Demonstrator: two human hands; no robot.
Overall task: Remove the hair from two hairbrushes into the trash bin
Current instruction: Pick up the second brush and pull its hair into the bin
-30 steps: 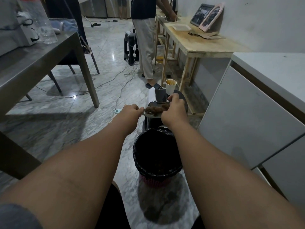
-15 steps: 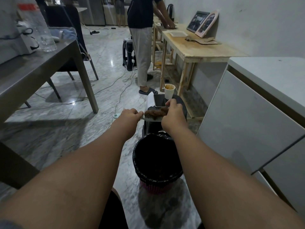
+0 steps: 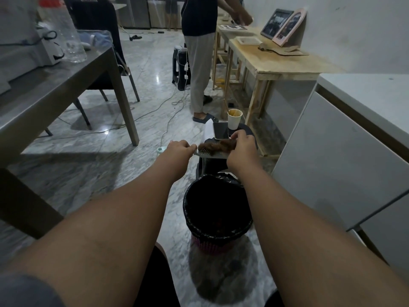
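My left hand point(image 3: 180, 150) is closed around the handle of a light hairbrush point(image 3: 209, 154), whose pale green handle end point(image 3: 161, 150) sticks out on the left. A clump of brown hair point(image 3: 218, 145) lies on the bristles. My right hand point(image 3: 242, 149) pinches the right end of that clump. Both hands are held above and just behind a trash bin point(image 3: 218, 210) with a black liner and a pink base, standing on the marble floor. No second hairbrush is visible.
A black stool point(image 3: 251, 131) behind the bin carries a phone point(image 3: 220, 130) and a paper cup point(image 3: 234, 118). A grey table point(image 3: 66, 78) stands left, white cabinets point(image 3: 345, 151) right, a wooden bench point(image 3: 278, 63) beyond. A person point(image 3: 199, 56) stands ahead among floor cables.
Both hands have stayed on the brush over the bin. My right hand's fingers have shifted a little along the hair clump. The view has tilted slightly.
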